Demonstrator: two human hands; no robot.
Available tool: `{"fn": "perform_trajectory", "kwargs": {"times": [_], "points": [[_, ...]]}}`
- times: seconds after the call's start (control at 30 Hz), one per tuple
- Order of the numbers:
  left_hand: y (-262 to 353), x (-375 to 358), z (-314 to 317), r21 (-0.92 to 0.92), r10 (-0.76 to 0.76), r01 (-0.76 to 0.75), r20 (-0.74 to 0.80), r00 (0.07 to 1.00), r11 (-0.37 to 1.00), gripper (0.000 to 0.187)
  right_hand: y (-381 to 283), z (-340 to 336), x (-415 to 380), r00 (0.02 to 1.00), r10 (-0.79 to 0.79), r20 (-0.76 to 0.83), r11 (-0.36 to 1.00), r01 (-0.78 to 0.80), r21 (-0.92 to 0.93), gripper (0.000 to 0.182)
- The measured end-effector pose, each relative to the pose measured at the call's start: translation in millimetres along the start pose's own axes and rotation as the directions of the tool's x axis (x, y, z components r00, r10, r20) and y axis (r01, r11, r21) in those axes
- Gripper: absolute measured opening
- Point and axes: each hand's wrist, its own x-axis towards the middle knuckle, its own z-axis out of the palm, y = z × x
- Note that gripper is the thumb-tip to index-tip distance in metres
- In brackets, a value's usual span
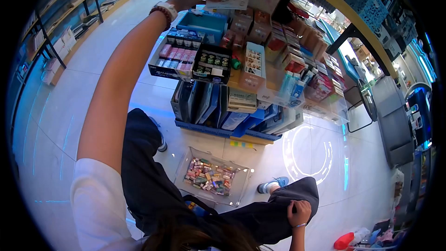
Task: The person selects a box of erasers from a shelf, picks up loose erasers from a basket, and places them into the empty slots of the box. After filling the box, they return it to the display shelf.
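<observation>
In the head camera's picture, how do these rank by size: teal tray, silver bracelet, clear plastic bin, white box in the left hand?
1. Clear plastic bin
2. Teal tray
3. White box
4. Silver bracelet
These are apparent sizes; differing nearness to the camera leaves true sizes unsure.

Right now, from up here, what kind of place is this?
It's probably a shop, maybe for stationery. Long shelves run along one side, open boxes of small packaged goods crowd the display, and a see-through bin on the floor holds lots of little colourful pieces.

White sleeve (95, 197), dark trousers (151, 174), silver bangle (299, 225)
</observation>
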Motion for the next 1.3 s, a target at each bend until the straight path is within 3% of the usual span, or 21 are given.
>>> {"fn": "perform_trajectory", "kwargs": {"times": [0.23, 0.3, 0.37, 0.47, 0.57, 0.6, 0.63, 0.7, 0.73, 0.77, 0.8, 0.83, 0.87, 0.9, 0.97, 1.0, 1.07, 1.1, 1.17, 1.23, 1.3], "points": [[5, 32, 47, -0.049, 0.052, -0.051, 0.033, 0.998, 0.997, 0.066, 2, -1, -2, 0.999, 0.037, -0.011, 0.999, -0.037, 0.000, 0.005], [17, 30, 55, -0.069, 0.048, -0.040, 0.109, 0.993, 0.997, 0.066, 4, 0, -2, 1.000, 0.018, -0.024, 1.000, -0.018, -0.004, 0.006], [16, 35, 66, 0.142, -0.026, 0.026, 0.000, 1.000, 0.990, 0.063, 4, 0, 1, 0.999, 0.014, -0.039, 1.000, -0.014, 0.005, 0.006], [4, 43, 77, -0.068, 0.033, -0.029, 0.055, 0.998, 0.997, 0.069, 2, -4, 3, 0.999, 0.034, -0.037, 0.999, -0.034, 0.015, 0.006], [7, 33, 80, -0.076, 0.081, -0.077, 0.043, 0.996, 0.994, 0.077, 0, -3, 3, 0.999, 0.048, -0.002, 0.999, -0.048, 0.026, 0.006], [10, 26, 75, -0.041, 0.049, -0.046, 0.063, 0.997, 0.998, 0.086, 1, -3, 3, 0.999, 0.043, -0.009, 0.999, -0.043, 0.018, 0.005], [9, 22, 69, 0.037, 0.059, -0.062, 0.064, 0.996, 0.997, 0.064, 1, -2, 3, 0.999, 0.037, -0.016, 0.999, -0.037, 0.011, 0.004], [-23, 21, 38, 0.359, 0.042, -0.049, 0.026, 0.999, 0.932, 0.042, 1, -3, 1, 0.999, 0.038, -0.001, 0.999, -0.037, 0.028, 0.004], [-24, 12, 18, 0.584, 0.228, -0.269, 0.144, 0.963, 0.766, 0.034, 2, -1, 0, 0.999, 0.038, -0.009, 0.999, -0.038, 0.020, 0.004], [-32, 15, 8, 0.369, -0.025, 0.079, -0.148, 0.989, 0.926, 0.027, 3, -1, -1, 0.999, 0.037, -0.020, 0.999, -0.037, 0.011, 0.004], [-52, 10, -10, 0.408, 0.021, 0.119, -0.324, 0.946, 0.905, 0.040, 3, -1, -1, 0.999, 0.040, -0.019, 0.999, -0.040, 0.006, 0.004], [-55, -2, -26, 0.624, 0.115, 0.128, -0.334, 0.936, 0.771, 0.047, 3, 0, -2, 0.999, 0.037, -0.019, 0.999, -0.036, 0.014, 0.004], [-58, -10, -34, 0.714, 0.085, 0.241, -0.388, 0.918, 0.657, 0.056, 4, 1, -2, 0.999, 0.040, -0.017, 0.999, -0.040, 0.010, 0.004], [-58, -15, -47, 0.675, -0.290, 0.438, -0.329, 0.899, 0.594, 0.060, 4, 1, -2, 0.999, 0.044, -0.013, 0.999, -0.044, 0.002, 0.004], [-59, -39, -34, 0.495, -0.458, 0.619, -0.417, 0.785, 0.609, 0.060, 3, 1, 0, 0.999, 0.041, -0.006, 0.999, -0.041, -0.001, 0.004], [-59, -46, -31, 0.491, -0.463, 0.623, -0.418, 0.782, 0.609, 0.060, 2, 1, 0, 0.999, 0.038, -0.008, 0.999, -0.038, 0.001, 0.004], [-61, -55, -29, 0.390, -0.672, 0.704, -0.243, 0.700, 0.593, 0.056, 0, 2, 3, 0.999, 0.032, -0.009, 0.999, -0.032, -0.002, 0.004], [-64, -58, -29, 0.383, -0.676, 0.709, -0.242, 0.696, 0.592, 0.056, -2, 2, 5, 0.999, 0.025, -0.025, 1.000, -0.025, -0.001, 0.005], [-85, -52, -31, 0.361, -0.669, 0.651, -0.092, 0.738, 0.668, 0.051, -2, 3, 5, 0.999, 0.013, -0.040, 1.000, -0.013, -0.009, 0.006], [-95, -40, -29, 0.374, -0.695, 0.666, -0.074, 0.715, 0.646, 0.044, -2, 2, 2, 0.999, 0.046, 0.001, 0.999, -0.046, -0.017, 0.005], [-96, -36, -27, 0.413, -0.671, 0.679, -0.193, 0.716, 0.606, 0.041, -3, 1, 1, 0.999, 0.040, -0.013, 0.999, -0.040, -0.015, 0.006]]}}
